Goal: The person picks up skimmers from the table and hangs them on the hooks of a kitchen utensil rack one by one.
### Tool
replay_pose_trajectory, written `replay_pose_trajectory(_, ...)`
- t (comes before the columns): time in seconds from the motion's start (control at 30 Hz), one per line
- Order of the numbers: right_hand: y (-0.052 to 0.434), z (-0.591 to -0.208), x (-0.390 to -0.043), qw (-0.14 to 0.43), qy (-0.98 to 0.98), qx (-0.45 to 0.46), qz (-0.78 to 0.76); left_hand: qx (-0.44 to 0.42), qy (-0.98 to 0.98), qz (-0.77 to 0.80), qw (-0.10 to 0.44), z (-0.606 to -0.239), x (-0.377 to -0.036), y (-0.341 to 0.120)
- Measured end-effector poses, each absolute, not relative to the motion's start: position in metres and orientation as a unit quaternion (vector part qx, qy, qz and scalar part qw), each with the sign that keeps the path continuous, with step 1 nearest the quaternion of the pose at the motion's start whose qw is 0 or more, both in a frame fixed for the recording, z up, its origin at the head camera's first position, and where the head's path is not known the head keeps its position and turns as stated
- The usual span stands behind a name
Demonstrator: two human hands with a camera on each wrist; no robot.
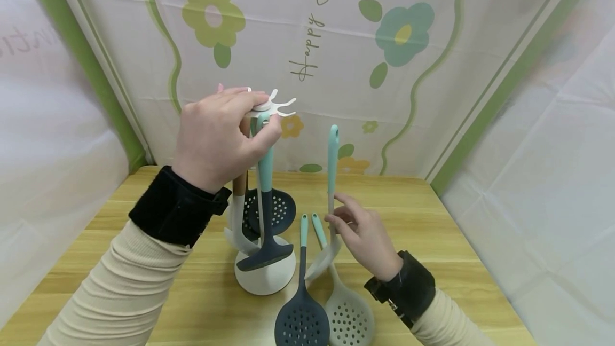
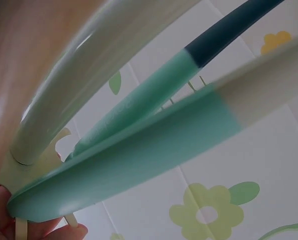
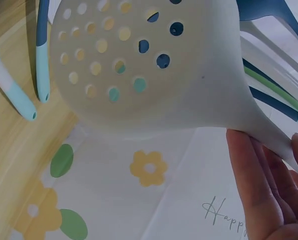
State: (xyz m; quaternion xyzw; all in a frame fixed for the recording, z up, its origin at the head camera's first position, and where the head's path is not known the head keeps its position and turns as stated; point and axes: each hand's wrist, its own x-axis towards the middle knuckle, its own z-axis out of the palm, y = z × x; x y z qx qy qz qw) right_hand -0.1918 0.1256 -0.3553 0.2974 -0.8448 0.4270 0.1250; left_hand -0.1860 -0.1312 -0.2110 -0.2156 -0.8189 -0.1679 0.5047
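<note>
White hook top (image 1: 269, 105) pinched by left hand (image 1: 218, 138); right hand (image 1: 365, 236) seemingly pinches upright skimmer (image 1: 331, 175).

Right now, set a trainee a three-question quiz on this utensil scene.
1. True or false: the left hand grips the white hook crown atop the white utensil stand.
2. What does the right hand hold upright? A) dark blue perforated skimmer B) white perforated spoon with mint handle C) wooden whisk
3. How many utensils lie flat on the wooden table in the head view?

Key: 1 true; 2 B; 3 two.
</note>
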Motion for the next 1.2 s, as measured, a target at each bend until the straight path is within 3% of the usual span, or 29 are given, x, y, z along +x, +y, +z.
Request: replay_pose_trajectory(1.2, 0.113, -0.337, -0.185, 0.138, -0.821, 0.373, 0.41, -0.214, -0.816, -0.171, 0.509, -0.211, -0.186, -0.131)
